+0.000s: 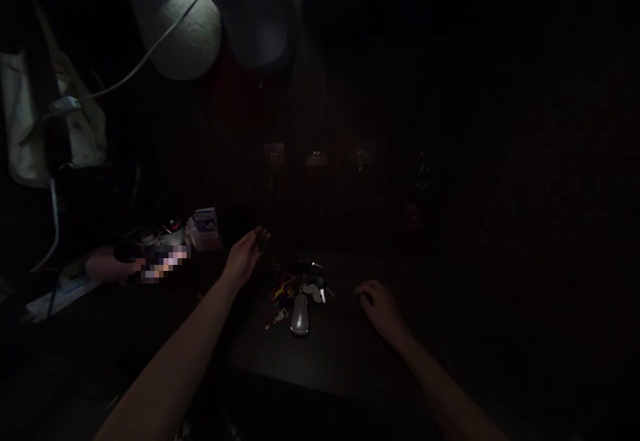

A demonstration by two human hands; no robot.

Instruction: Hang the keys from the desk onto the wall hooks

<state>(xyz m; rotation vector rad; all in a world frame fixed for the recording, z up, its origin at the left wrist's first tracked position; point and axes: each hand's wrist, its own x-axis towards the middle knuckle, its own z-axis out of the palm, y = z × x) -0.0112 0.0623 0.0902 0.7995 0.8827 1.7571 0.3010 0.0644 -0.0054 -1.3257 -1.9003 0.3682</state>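
In dim light, a small pile of keys (315, 292) lies on a dark tabletop (320, 361), mixed with colourful cords or tags (283, 288). In front of the keys is a smooth, silvery oblong object (300, 317), perhaps a computer mouse or a fob. My left hand (245, 254) hovers to the left of the pile, its fingers loosely bent and pointing away; nothing shows in it. On the right, my right hand (381, 307) is beside the keys, thumb apart from the half-bent fingers, with no object visible in it. Both hands are apart from the pile.
Several hooks (316, 156) line the dark wall behind. Caps (185, 34) hang overhead, crossed by a white cable (150, 54). A cloth bag (83, 127) hangs at left. A small box (206, 226) and a pink item (107, 264) stand among clutter.
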